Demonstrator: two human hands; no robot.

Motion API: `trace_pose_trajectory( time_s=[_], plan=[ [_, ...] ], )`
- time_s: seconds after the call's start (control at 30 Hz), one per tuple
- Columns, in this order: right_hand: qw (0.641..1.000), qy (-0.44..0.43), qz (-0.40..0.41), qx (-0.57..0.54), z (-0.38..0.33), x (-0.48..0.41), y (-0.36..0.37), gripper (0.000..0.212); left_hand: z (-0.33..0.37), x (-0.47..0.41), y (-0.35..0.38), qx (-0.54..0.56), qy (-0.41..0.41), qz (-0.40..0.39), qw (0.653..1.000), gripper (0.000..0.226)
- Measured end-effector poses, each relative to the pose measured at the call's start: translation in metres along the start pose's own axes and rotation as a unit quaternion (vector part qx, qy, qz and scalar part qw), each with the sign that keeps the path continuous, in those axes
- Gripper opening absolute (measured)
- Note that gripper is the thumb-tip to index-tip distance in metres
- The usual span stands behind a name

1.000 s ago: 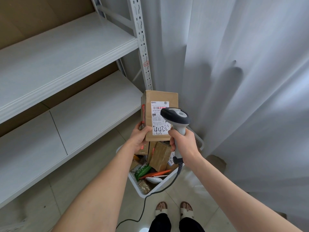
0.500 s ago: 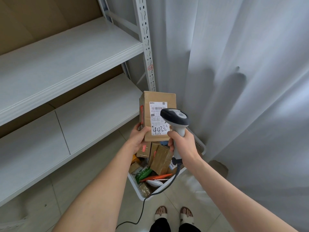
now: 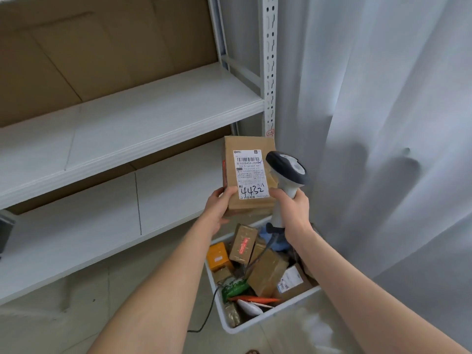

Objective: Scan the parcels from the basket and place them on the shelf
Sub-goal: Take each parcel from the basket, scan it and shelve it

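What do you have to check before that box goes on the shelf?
1. Box gripped by left hand: ok.
2. Label facing up, barcode uncovered: ok.
3. Scanner gripped in right hand, head beside the label: ok.
4. Scan registered: cannot tell.
5. Bare room on lower shelf beside the box: ok.
6. Cable free of the parcels in the basket: not ok, it runs across them.

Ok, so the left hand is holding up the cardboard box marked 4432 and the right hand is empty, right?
Not quite. The right hand isn't empty: it grips a handheld scanner by its handle, as the head view shows. The left hand does hold up the cardboard box marked 4432.
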State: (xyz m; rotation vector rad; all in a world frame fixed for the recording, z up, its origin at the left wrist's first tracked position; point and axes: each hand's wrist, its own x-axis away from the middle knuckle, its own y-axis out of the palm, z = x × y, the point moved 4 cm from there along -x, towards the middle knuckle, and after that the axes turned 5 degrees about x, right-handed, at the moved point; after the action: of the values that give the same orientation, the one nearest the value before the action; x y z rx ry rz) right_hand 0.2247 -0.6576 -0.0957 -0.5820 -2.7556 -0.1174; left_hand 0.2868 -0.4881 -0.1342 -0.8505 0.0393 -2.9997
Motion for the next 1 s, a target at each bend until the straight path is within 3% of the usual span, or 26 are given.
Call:
trace_pose_trajectory(
  time_s=[0.1, 0.43, 0.6, 0.83, 1.0],
  plan=[
    [1.000, -0.002, -0.021, 0.016, -0.008, -0.005, 0.019, 0.045, 0.006, 0.003, -0.016, -0.003, 0.013, 0.031, 0.999, 0.057],
    [0.994, -0.010, -0.109, 0.014, -0.019, 0.019, 0.123, 0.024, 0.023, 0.012, -0.124, 0.055, 0.022, 0.080, 0.995, 0.049],
    [0.990, -0.023, -0.132, 0.041, -0.015, 0.048, 0.218, 0.038, 0.033, 0.003, -0.224, 0.055, 0.039, 0.097, 0.993, 0.051],
    [0.988, -0.041, -0.149, 0.001, -0.014, 0.106, 0.377, 0.028, 0.064, 0.006, -0.385, 0.042, 0.069, 0.104, 0.991, 0.046],
    [0.979, -0.048, -0.199, -0.008, -0.019, 0.140, 0.469, 0.026, 0.084, 0.019, -0.487, 0.069, 0.069, 0.161, 0.982, 0.051]
  ],
)
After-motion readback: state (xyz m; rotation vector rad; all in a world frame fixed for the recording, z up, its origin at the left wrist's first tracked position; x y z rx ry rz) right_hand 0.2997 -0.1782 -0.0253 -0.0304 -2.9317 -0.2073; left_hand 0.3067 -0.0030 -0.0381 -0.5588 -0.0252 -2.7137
